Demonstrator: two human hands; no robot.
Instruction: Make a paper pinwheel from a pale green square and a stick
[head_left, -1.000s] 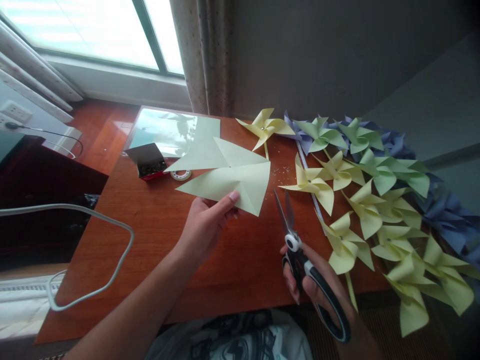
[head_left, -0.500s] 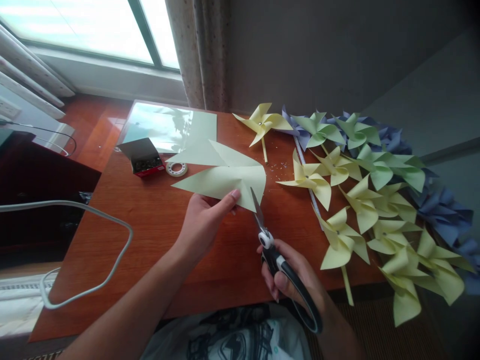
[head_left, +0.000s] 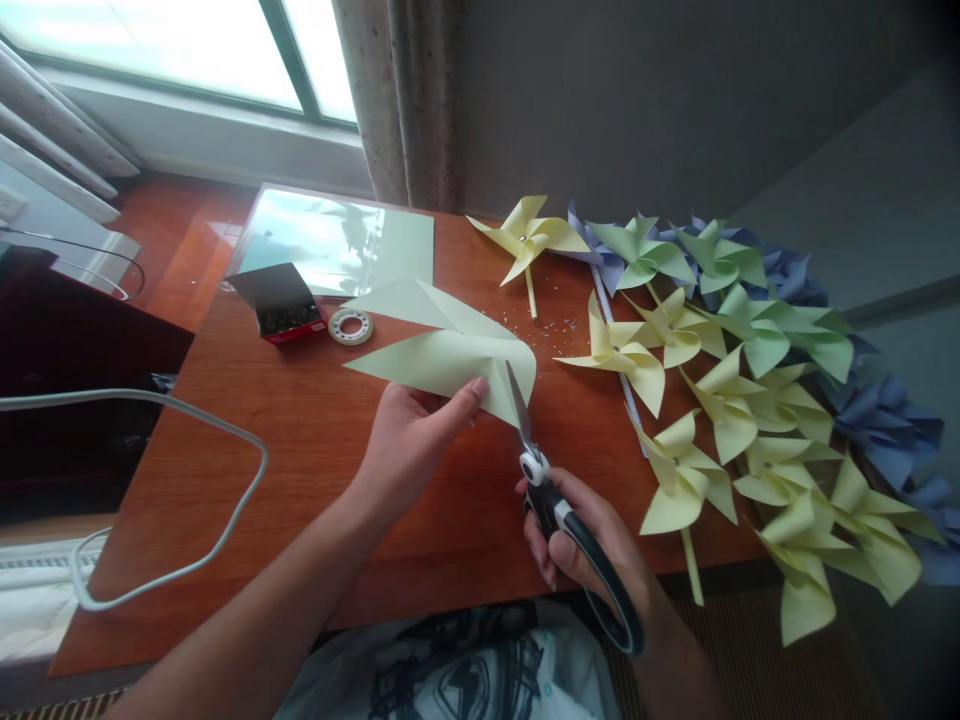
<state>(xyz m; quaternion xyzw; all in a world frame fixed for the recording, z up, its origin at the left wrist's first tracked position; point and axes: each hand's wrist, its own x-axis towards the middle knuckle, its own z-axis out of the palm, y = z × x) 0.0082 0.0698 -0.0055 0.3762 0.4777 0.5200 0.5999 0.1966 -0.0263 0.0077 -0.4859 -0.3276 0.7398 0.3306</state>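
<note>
I judged cutting in hand: my left hand (head_left: 416, 430) pinched the pale paper (head_left: 439, 360), my right hand (head_left: 589, 520) gripped the scissors (head_left: 550, 498), and the next snip required steadiness.

No text or number can be read. The shirt (head_left: 337, 682) bears a dark print (head_left: 474, 688), rounded at its middle, with no legible word, and a small green mark (head_left: 548, 688). Pale lettering may stand on the red side of the box (head_left: 304, 333), too small to tell.
</note>
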